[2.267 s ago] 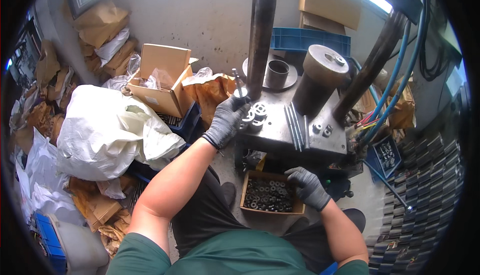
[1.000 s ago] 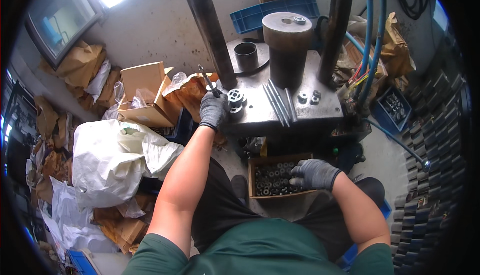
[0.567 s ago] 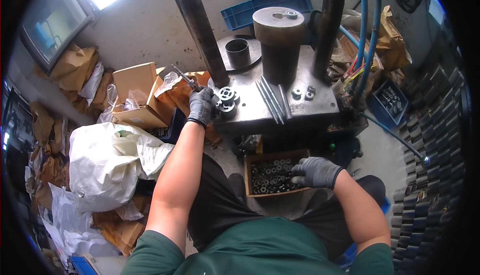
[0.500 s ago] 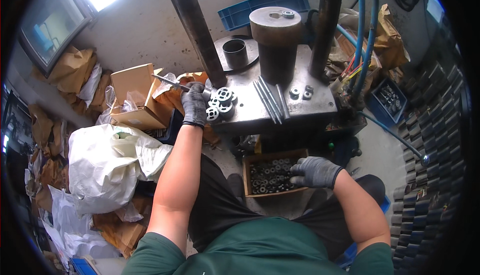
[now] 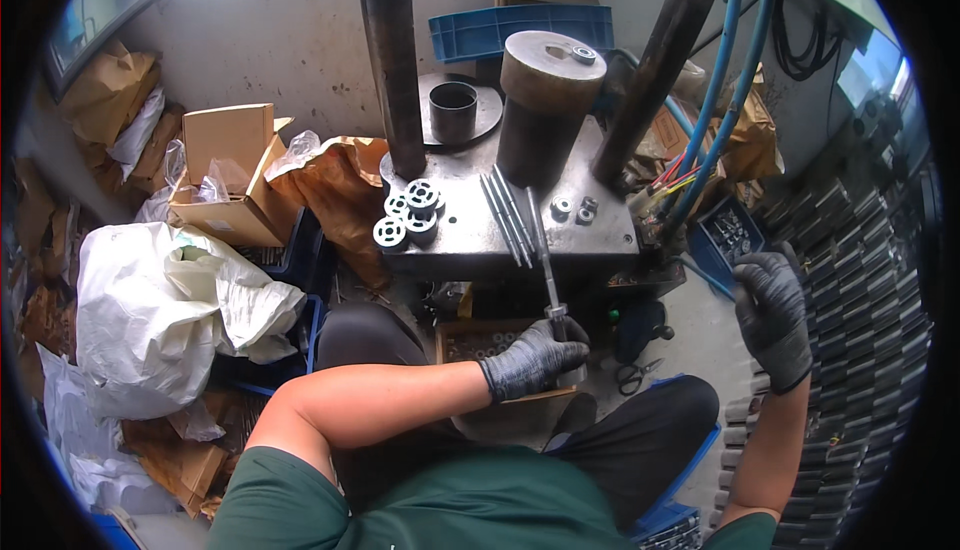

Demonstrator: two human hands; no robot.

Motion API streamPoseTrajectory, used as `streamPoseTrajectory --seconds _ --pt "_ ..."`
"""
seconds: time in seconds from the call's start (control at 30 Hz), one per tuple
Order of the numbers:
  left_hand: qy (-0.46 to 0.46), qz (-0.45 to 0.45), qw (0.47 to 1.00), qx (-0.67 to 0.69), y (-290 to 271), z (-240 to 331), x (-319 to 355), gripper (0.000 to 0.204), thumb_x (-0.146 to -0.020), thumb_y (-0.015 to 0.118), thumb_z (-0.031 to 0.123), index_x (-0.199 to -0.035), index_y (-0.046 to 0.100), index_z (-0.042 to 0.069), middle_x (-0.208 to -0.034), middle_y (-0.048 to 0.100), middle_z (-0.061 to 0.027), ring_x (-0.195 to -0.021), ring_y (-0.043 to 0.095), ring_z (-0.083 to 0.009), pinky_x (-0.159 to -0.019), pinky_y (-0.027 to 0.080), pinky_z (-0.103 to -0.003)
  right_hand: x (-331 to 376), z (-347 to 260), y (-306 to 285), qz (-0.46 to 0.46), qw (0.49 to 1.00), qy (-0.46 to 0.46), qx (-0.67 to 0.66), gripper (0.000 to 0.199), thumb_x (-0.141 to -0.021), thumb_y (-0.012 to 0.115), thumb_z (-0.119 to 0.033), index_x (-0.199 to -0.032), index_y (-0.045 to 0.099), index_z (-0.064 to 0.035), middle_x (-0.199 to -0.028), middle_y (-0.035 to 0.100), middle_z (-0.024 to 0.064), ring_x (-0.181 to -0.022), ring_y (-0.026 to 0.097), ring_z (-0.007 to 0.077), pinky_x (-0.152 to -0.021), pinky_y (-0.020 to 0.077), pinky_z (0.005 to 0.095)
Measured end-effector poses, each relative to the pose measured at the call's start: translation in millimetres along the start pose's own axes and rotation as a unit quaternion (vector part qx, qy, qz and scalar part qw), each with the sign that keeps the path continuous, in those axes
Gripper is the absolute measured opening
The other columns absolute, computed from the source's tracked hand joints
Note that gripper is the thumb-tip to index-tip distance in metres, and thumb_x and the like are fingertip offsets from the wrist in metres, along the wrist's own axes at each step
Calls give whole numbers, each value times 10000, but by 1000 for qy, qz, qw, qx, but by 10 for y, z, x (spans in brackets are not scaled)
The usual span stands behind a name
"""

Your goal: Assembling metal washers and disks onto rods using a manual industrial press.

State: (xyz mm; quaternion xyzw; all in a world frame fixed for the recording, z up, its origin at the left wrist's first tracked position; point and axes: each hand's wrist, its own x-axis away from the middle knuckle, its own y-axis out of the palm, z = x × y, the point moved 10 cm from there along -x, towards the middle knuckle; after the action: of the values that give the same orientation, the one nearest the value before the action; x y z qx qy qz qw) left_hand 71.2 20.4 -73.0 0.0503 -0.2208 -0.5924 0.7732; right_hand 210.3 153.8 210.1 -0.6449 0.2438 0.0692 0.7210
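Observation:
My left hand (image 5: 535, 358), in a grey glove, is closed around a metal shaft (image 5: 551, 288) with a collar above the fist. The shaft points up toward the press table (image 5: 450, 240), its tip overlapping a loose rod there. Several slim metal rods (image 5: 507, 218) lie side by side on the table. At its left corner are several round slotted metal parts (image 5: 408, 212), some stacked. My right hand (image 5: 775, 320), also gloved, is raised at the right beside rows of stacked metal cylinders (image 5: 850, 350). Its fingers are curled in; whatever they hold is hidden.
A thick steel post (image 5: 545, 130) and two dark columns rise from the table. Small rings (image 5: 562, 208) sit near its right side. Below is a cardboard box (image 5: 455, 342) of rings. Scissors (image 5: 635, 377) lie on the floor; a blue bin (image 5: 727, 233) stands right.
My left hand has carried the shaft from the table's left corner down to the middle, above the box. My right hand has moved from the box to the far right. The view has shifted slightly.

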Motion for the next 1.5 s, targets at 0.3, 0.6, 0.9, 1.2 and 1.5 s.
streamPoseTrajectory --seconds 0.3,0.6,0.9,1.2,1.5 --pt "-173 56 983 13 -182 -541 -51 148 -904 719 234 -928 695 90 -832 703 -66 -737 674 -184 -658 554 -350 691 955 189 -311 866 344 -188 385 -857 759 -82 -1206 695 69 -1080 708 185 -1018 707 238 -869 582 337" --pt "-172 94 980 39 -225 -683 -158 133 -923 719 215 -930 690 86 -827 699 -58 -714 658 -174 -657 554 -349 598 930 173 -243 919 289 -112 621 -937 741 -356 -1378 603 57 -1165 725 258 -1015 722 325 -889 565 393" --pt "-153 60 986 15 -166 -579 -137 125 -957 692 200 -982 685 78 -824 702 -45 -714 669 -168 -649 557 -346 617 899 213 -228 916 295 -149 293 -917 728 -187 -1057 743 71 -881 738 226 -799 725 288 -754 558 385" --pt "-115 133 978 112 -362 -351 -465 137 -1019 655 226 -1034 632 92 -844 693 -40 -753 698 -168 -679 581 -339 659 979 143 -186 936 263 -142 234 -855 662 -43 -1051 751 48 -887 736 226 -827 733 319 -767 568 381" --pt "14 205 976 71 -596 -231 -536 291 -1092 553 320 -1047 610 39 -853 648 -59 -765 658 -178 -722 547 -337 574 863 82 -183 965 179 -54 228 -778 675 -46 -986 763 -12 -881 710 227 -820 705 381 -748 565 418"
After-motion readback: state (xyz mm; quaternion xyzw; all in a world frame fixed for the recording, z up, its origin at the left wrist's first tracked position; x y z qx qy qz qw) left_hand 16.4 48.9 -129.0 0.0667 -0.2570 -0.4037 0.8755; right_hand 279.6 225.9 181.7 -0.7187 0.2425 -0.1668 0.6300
